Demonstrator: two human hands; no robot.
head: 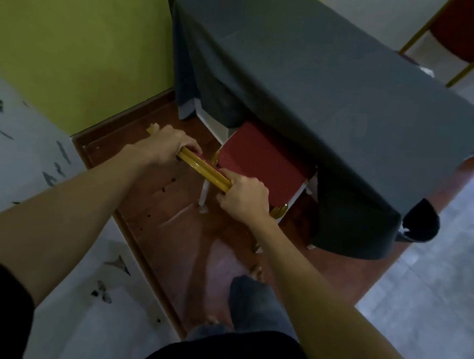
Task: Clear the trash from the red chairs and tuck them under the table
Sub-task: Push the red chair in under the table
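A red chair (pixel 260 164) with a gold metal frame stands in front of me, its red seat partly under the table (pixel 312 79), which a dark grey cloth covers. Both hands grip the gold top rail of the chair's back. My left hand (pixel 167 143) holds the rail's left end. My right hand (pixel 245 197) holds its right end. The seat's visible part is bare. A second red chair (pixel 473 28) with a gold frame stands at the far top right beyond the table.
A yellow-green wall (pixel 78 42) runs along the left. The floor under the chair is red-brown (pixel 184 232), bordered by pale tiles left and right. My legs and bare feet show at the bottom middle. Something small and white (pixel 427 71) lies by the far chair.
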